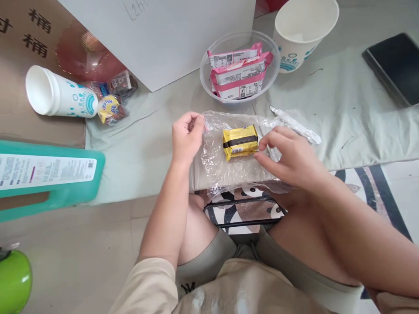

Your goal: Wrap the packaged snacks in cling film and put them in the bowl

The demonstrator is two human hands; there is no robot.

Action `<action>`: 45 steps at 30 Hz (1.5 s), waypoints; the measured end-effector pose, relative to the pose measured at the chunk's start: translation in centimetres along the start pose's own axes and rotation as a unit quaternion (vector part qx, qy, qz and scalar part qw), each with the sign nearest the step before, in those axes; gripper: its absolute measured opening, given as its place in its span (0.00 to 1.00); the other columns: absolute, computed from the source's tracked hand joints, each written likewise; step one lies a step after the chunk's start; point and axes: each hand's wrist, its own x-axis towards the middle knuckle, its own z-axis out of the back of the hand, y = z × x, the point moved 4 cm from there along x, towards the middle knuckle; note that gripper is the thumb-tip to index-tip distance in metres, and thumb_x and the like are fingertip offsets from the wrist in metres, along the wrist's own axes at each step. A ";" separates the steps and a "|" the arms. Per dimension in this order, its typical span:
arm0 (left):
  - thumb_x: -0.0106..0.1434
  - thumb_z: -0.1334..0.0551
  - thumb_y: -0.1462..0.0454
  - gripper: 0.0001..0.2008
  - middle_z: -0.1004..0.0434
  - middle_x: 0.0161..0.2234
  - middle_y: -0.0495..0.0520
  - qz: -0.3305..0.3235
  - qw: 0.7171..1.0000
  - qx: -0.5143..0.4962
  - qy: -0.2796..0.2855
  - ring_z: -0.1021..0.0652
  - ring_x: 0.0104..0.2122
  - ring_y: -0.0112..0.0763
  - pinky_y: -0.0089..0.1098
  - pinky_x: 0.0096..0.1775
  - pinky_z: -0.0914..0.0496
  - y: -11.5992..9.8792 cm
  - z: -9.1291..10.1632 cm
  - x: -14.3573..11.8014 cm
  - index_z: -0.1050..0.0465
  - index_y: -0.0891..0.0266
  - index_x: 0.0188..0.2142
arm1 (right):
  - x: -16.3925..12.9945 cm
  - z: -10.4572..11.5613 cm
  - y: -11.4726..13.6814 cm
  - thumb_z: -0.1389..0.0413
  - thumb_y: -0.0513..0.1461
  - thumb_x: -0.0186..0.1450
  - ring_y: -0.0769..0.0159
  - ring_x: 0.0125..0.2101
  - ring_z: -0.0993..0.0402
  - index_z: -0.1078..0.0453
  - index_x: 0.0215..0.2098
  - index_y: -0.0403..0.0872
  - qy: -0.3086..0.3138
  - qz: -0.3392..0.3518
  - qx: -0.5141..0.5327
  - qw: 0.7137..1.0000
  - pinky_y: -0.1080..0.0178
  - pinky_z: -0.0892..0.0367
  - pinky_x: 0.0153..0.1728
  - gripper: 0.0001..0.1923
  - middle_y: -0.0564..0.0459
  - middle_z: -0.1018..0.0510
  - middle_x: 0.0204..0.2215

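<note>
A small yellow snack packet (240, 140) with a dark band lies on a sheet of clear plastic wrap (216, 168), which is spread over the cloth edge in front of me. My left hand (188, 136) is closed in a pinch on the left upper corner of the wrap. At the packet's right end is my right hand (288, 155), thumb and forefinger apart, close to the packet's edge. Whether a fingertip touches the packet I cannot tell. Behind the right hand lies a narrow white and silver strip (296, 125), partly under plastic.
Pink wafer packets (242, 72) stand in a clear plastic bowl (207, 80). Beside it is a large paper cup (294, 48), with a black phone (394, 67) farther right. On the left are stacked paper cups (62, 93), wrapped snacks (113, 109) and a teal container (75, 192).
</note>
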 end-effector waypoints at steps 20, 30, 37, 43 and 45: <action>0.60 0.28 0.55 0.15 0.23 0.26 0.47 0.117 0.984 -0.088 -0.103 0.26 0.21 0.20 0.22 0.18 0.38 1.1 3.8 2.6 0.32 0.58 0.31 | 1.2 -3.8 -0.8 0.44 0.44 0.65 0.39 0.67 0.39 0.43 0.67 0.53 0.077 0.002 -0.022 0.997 0.35 0.39 0.62 0.33 0.36 0.32 0.64; 0.51 0.26 0.70 0.42 0.18 0.37 0.52 0.073 0.995 0.018 0.060 0.25 0.19 0.24 0.22 0.19 0.37 4.2 2.9 -1.2 0.38 0.49 0.62 | 2.4 -4.0 -0.3 0.46 0.38 0.58 0.39 0.61 0.32 0.38 0.65 0.48 0.052 -0.041 -0.037 0.997 0.40 0.36 0.57 0.35 0.36 0.27 0.59; 0.47 0.27 0.73 0.34 0.23 0.37 0.46 -0.046 0.984 0.127 -0.119 0.34 0.21 0.18 0.25 0.27 0.33 -1.4 5.1 -2.0 0.28 0.53 0.54 | 2.4 -4.4 0.1 0.44 0.38 0.58 0.39 0.57 0.28 0.36 0.62 0.47 0.075 -0.028 -0.037 0.996 0.39 0.39 0.58 0.32 0.37 0.23 0.56; 0.62 0.30 0.56 0.10 0.21 0.35 0.51 -0.051 0.993 -0.083 0.061 0.22 0.35 0.28 0.28 0.40 0.26 -5.6 -1.1 -4.1 0.24 0.58 0.37 | 2.7 -4.6 -0.3 0.36 0.41 0.58 0.39 0.58 0.27 0.35 0.61 0.50 0.054 -0.042 0.003 0.998 0.37 0.37 0.59 0.33 0.41 0.22 0.57; 0.64 0.34 0.53 0.11 0.18 0.40 0.52 0.025 0.985 -0.156 0.067 0.19 0.42 0.30 0.29 0.46 0.26 -3.9 -2.6 -3.6 0.23 0.57 0.39 | 2.8 -4.3 -0.4 0.35 0.41 0.58 0.40 0.59 0.27 0.35 0.60 0.50 0.048 -0.035 0.029 0.998 0.37 0.35 0.58 0.32 0.41 0.22 0.58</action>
